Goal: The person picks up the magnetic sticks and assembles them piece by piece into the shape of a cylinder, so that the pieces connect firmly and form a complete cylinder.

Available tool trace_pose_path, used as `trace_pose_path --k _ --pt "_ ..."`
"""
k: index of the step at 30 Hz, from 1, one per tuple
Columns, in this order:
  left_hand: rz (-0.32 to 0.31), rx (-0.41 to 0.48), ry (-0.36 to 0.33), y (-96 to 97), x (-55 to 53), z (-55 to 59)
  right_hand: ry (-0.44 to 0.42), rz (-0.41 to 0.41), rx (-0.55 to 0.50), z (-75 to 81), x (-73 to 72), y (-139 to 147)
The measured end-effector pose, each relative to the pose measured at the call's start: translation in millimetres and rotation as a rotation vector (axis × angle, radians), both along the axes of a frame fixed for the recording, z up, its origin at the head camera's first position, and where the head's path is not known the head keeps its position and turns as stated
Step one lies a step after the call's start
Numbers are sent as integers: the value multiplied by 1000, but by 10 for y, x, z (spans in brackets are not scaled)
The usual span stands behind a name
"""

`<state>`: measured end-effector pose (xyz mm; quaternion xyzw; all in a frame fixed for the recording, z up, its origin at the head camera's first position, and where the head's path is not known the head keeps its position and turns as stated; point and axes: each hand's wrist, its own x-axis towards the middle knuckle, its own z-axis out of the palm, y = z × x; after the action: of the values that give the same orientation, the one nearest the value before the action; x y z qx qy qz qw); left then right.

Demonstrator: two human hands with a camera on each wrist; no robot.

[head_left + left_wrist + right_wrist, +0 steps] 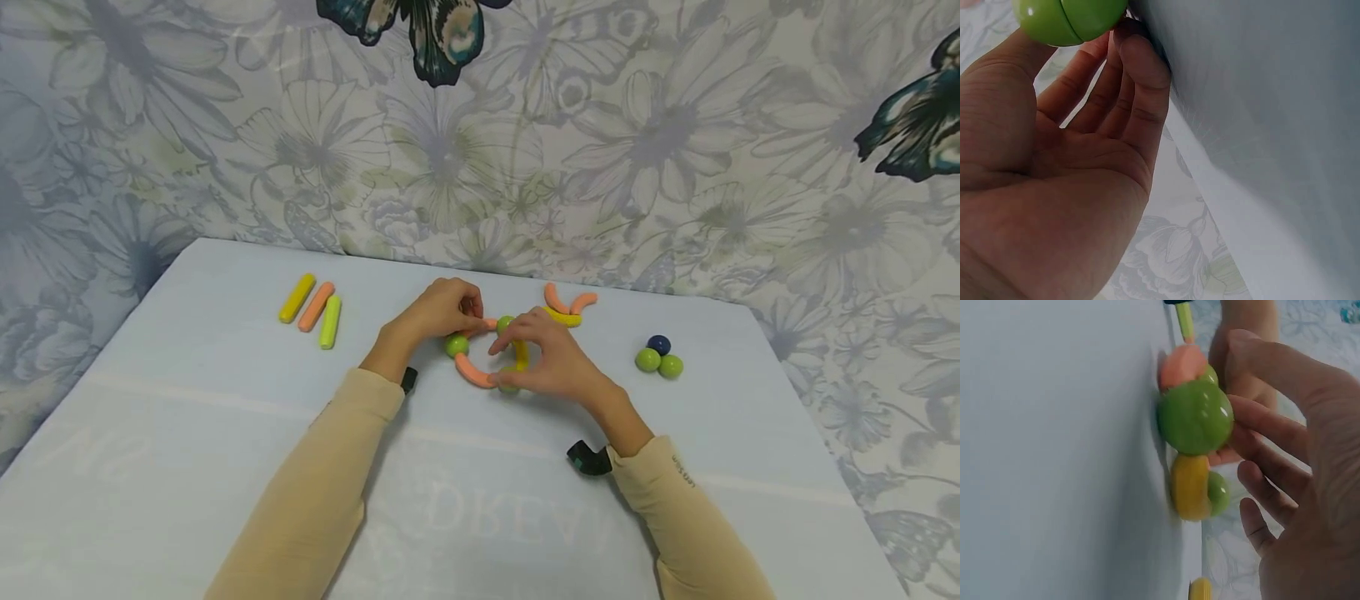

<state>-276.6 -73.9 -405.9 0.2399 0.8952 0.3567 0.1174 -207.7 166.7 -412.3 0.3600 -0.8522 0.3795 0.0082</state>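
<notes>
A ring of green balls joined by curved sticks lies on the white table, between both hands. My left hand (448, 307) is at its far left side, fingers bent and fingertips pinching the far orange curved stick (491, 323). Just under that hand is a green ball (457, 344); a large green ball (1069, 19) shows beside the thumb in the left wrist view. My right hand (551, 354) arches over the ring's right side, thumb and fingers spread. Its fingertips are close to the near green ball (1194, 417) and the yellow curved stick (1190, 487). The near orange curved stick (472, 372) is uncovered.
Three straight sticks, yellow (297, 297), orange (317, 306) and light green (330, 322), lie at the left. Behind the right hand are two orange curved sticks (583, 302) and a yellow one (562, 317). Two green balls (648, 360) and a dark blue ball (659, 344) sit at the right.
</notes>
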Motion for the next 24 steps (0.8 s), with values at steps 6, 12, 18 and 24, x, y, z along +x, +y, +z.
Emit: trace_pose_path --k 6,12,18,24 --pt "-10 -6 1 -7 -12 -27 16 88 144 -47 60 -100" --pt "-19 -1 0 -6 -12 -2 30 84 184 -59 59 -110" --pt "-20 -4 0 0 -7 15 6 48 178 -76 68 -101" --pt "-15 -8 -13 -10 -1 11 -2 56 141 -77 72 -107"
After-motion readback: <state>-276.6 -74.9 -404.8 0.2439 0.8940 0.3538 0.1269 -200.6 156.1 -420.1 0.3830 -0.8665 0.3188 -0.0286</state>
